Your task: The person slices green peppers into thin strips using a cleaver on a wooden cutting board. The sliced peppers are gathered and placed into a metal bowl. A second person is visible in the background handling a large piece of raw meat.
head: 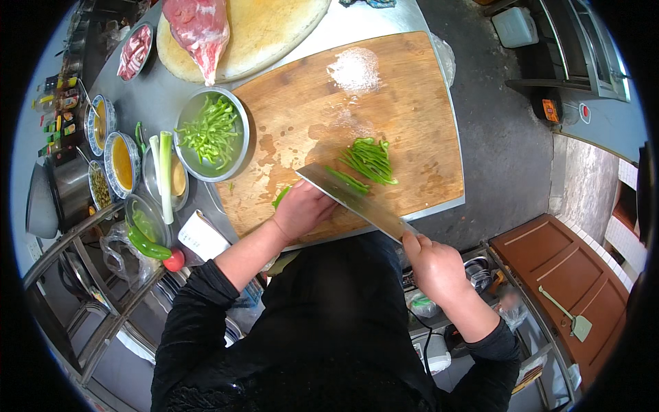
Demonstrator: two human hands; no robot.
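My right hand grips the handle of a Chinese cleaver, its wide blade slanting across the front of the wooden cutting board. My left hand rests on the board with bent fingers close against the blade. A piece of green pepper pokes out from beneath it; the rest is hidden by the hand. Just beyond the blade lie a few fresh strips and a heap of sliced green pepper. To the left, a steel bowl contains many pepper strips.
White powder lies on the board's far part. Behind stands a round board with raw meat. Leeks, a sauce bowl, a notepad, a whole green pepper and a tomato are at left.
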